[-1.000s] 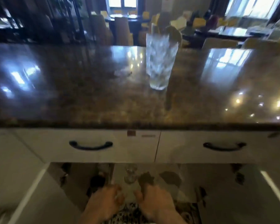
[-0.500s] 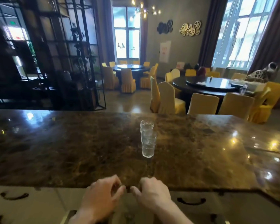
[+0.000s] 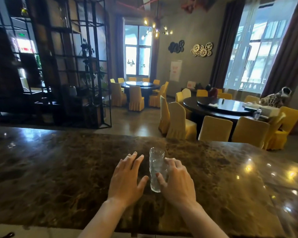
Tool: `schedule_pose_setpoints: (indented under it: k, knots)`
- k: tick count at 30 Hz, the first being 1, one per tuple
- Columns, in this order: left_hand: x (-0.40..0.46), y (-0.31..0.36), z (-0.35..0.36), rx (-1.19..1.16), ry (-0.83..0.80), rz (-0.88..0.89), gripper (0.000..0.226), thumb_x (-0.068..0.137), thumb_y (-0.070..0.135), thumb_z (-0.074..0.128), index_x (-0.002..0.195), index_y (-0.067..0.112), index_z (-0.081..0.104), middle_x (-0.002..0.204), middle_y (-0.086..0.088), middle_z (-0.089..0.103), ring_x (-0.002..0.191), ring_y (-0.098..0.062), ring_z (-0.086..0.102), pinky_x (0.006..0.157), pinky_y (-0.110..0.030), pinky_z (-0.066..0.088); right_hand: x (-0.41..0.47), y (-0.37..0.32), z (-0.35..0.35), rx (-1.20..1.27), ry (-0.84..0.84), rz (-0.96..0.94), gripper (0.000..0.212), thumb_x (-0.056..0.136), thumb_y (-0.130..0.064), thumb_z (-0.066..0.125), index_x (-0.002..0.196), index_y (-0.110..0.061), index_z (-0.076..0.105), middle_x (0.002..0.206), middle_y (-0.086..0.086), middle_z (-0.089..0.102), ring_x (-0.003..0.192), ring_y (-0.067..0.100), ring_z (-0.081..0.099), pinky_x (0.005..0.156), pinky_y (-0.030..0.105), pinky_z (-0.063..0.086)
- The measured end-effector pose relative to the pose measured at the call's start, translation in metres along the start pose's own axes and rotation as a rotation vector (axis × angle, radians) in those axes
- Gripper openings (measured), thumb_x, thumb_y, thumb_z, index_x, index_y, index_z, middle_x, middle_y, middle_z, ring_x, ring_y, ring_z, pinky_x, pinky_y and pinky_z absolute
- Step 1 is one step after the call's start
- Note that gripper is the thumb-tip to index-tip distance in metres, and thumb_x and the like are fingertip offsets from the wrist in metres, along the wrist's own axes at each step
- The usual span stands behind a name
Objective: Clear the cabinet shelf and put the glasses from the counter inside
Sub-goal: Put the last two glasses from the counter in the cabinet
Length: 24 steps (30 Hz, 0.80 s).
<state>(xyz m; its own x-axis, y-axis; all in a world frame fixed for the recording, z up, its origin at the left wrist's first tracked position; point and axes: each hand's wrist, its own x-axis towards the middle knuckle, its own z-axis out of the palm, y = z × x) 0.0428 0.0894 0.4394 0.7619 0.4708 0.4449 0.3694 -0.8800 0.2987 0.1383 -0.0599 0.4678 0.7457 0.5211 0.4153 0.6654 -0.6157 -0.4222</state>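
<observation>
— While both hands are out over the counter (image 3: 58,169), how many glasses stand on it?

— One stack of glasses (image 3: 156,169); how many are nested cannot be told, though at least two rims show. It stands upright near the middle of the dark marbled top.

— And the hands?

— The right hand (image 3: 176,181) curls around the stack's right side, thumb on the near face, fingers behind, touching the glass. The left hand (image 3: 127,177) is spread flat and open just beside the stack on its left, holding nothing.

— How does the stack look?

— Clear, ribbed, tall and narrow.
</observation>
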Motion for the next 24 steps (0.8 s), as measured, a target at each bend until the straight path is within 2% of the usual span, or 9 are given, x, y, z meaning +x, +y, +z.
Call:
schedule_pose_setpoints:
  k: [3,8,10,15,20,24]
  knots:
    - [0.023,-0.016,0.017,-0.037,-0.019,-0.029,0.081,0.091,0.061,0.052,0.156,0.041,0.007,0.167,0.007,0.005,0.155,-0.016,0.005,0.124,-0.036,0.005,0.013,0.012,0.015,0.002,0.018,0.036,0.080,0.088,-0.059,0.061,0.154,-0.030,0.027,0.162,0.001,0.030,0.147,0.020,0.033,0.114,0.038,0.042]
    - [0.058,-0.042,0.052,-0.130,-0.109,-0.063,0.092,0.087,0.058,0.061,0.155,0.043,0.001,0.167,0.008,0.002,0.155,-0.018,0.010,0.125,-0.040,0.015,0.024,0.024,0.050,0.005,-0.035,0.100,0.098,0.082,-0.065,0.065,0.156,-0.035,0.007,0.168,0.000,0.013,0.153,0.019,0.020,0.118,0.036,0.035]
    - [0.075,-0.049,0.067,-0.174,-0.146,-0.070,0.096,0.084,0.057,0.065,0.154,0.045,0.000,0.166,0.010,0.001,0.154,-0.019,0.014,0.124,-0.042,0.021,0.030,0.026,0.064,0.018,-0.045,0.133,0.104,0.079,-0.065,0.068,0.157,-0.037,0.004,0.168,-0.002,0.010,0.153,0.017,0.020,0.116,0.035,0.037]
    - [0.120,-0.059,0.103,-0.240,-0.225,-0.049,0.106,0.078,0.058,0.073,0.153,0.047,-0.001,0.165,0.010,0.001,0.153,-0.020,0.018,0.121,-0.044,0.026,0.043,0.032,0.096,0.027,-0.074,0.198,0.113,0.075,-0.068,0.071,0.157,-0.038,-0.001,0.168,-0.003,0.007,0.153,0.016,0.019,0.114,0.034,0.039]
    - [0.159,-0.060,0.134,-0.302,-0.314,-0.002,0.114,0.073,0.055,0.080,0.153,0.047,-0.002,0.166,0.009,0.005,0.152,-0.023,0.022,0.120,-0.047,0.029,0.055,0.039,0.119,0.075,-0.103,0.265,0.121,0.073,-0.058,0.079,0.156,-0.040,-0.007,0.167,-0.005,0.007,0.153,0.015,0.018,0.116,0.035,0.038]
    - [0.178,-0.055,0.152,-0.393,-0.396,0.043,0.122,0.066,0.056,0.085,0.153,0.049,0.000,0.164,0.009,0.019,0.150,-0.021,0.028,0.118,-0.046,0.034,0.062,0.046,0.134,0.119,-0.113,0.334,0.124,0.071,-0.048,0.085,0.155,-0.040,-0.005,0.159,-0.012,0.020,0.141,0.012,0.040,0.105,0.030,0.048]
